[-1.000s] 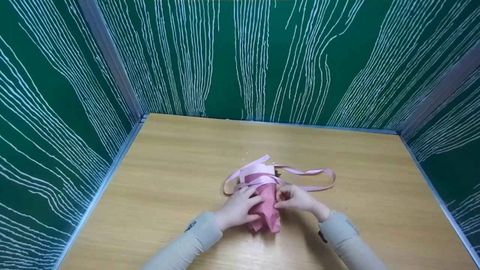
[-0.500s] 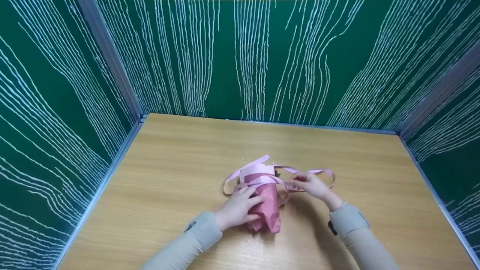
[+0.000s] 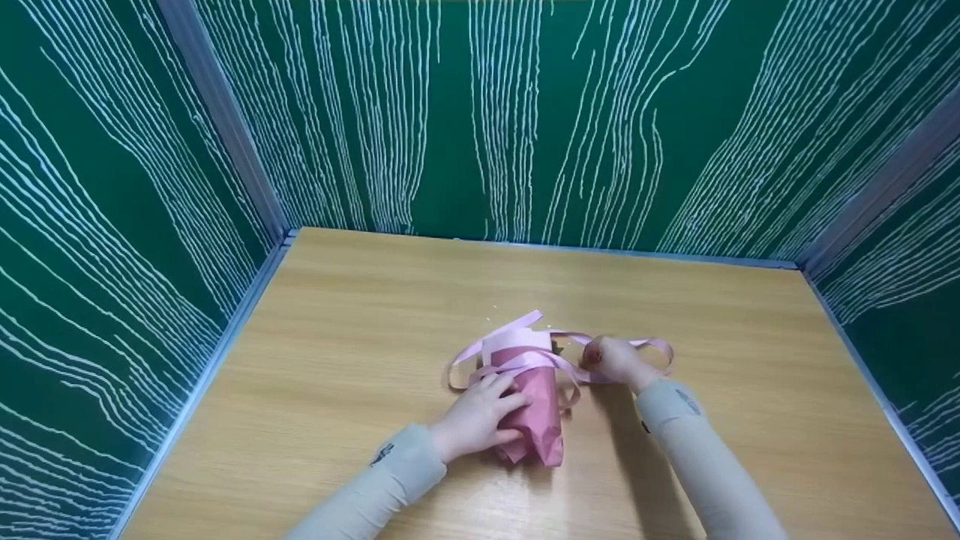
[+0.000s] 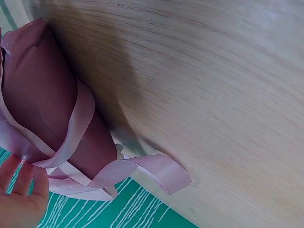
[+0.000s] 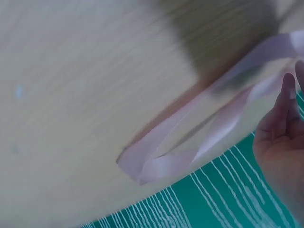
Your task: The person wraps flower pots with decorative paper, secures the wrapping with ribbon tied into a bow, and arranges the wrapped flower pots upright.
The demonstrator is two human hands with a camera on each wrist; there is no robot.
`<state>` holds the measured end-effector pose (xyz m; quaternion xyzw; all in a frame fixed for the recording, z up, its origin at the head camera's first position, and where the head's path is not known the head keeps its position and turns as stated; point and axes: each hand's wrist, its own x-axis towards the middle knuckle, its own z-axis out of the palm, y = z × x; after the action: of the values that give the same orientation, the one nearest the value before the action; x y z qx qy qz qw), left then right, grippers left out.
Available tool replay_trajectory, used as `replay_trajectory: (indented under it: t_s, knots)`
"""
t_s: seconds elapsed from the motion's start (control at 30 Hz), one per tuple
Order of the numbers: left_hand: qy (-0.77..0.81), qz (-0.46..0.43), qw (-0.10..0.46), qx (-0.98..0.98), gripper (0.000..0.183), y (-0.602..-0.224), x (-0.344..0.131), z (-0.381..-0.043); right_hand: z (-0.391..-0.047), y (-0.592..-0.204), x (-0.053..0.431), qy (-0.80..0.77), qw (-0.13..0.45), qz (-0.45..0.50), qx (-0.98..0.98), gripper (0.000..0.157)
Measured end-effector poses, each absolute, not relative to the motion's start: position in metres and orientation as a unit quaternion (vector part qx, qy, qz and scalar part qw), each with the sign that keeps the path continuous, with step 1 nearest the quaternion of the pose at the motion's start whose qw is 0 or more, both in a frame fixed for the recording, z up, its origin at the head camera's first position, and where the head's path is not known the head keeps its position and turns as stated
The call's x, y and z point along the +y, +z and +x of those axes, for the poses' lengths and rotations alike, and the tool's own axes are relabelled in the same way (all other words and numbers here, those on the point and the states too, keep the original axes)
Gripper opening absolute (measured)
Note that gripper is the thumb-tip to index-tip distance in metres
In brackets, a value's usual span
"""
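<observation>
A bouquet wrapped in pink paper (image 3: 536, 390) lies on the table, a dark green leaf (image 3: 556, 347) showing at its far right side. Pale pink ribbon (image 3: 525, 361) goes across it, with a loop out on each side. My left hand (image 3: 480, 416) holds the bouquet from the left, thumb and fingers spread over the paper. Seen from the left wrist, fingertips (image 4: 39, 175) touch the ribbon where it crosses. To the right of the bouquet, my right hand (image 3: 619, 361) has curled fingers at the ribbon and appears to pinch it; its fingertips are largely hidden in the head view.
The wooden table (image 3: 360, 300) extends around the bouquet. Green walls (image 3: 450, 112) with white line patterns stand at the back and both sides, joined by metal posts (image 3: 225, 120). Tiny white specks (image 3: 489, 319) lie just beyond the bouquet.
My right hand has moved from the bouquet's right side outward and away from me, to the ribbon. A small ribbon loop now hangs beside the bouquet. My left hand has stayed in place.
</observation>
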<state>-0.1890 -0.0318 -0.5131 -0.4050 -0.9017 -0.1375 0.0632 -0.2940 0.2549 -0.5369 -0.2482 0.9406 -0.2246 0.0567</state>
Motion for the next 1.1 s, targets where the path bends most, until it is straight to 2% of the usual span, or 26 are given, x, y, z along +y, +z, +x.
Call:
replay_trajectory:
  t_s: [0.43,0.6,0.8,1.1]
  knots:
    - [-0.132,-0.410,0.071,-0.900,0.047,-0.516,-0.032,-0.190,-0.289,-0.523,0.255,-0.122,0.201,-0.253,0.938,0.030]
    - [-0.126,-0.417,0.089,-0.895,0.045,-0.516,-0.032,-0.191,-0.283,-0.515,0.255,-0.098,0.237,-0.283,0.924,0.039]
    - [-0.122,-0.412,0.092,-0.898,0.045,-0.516,-0.032,-0.192,-0.278,-0.520,0.249,-0.244,0.302,-0.355,0.850,0.032]
    - [-0.123,-0.420,0.112,-0.892,0.045,-0.518,-0.032,-0.192,-0.270,-0.527,0.235,-0.425,0.376,-0.347,0.747,0.024]
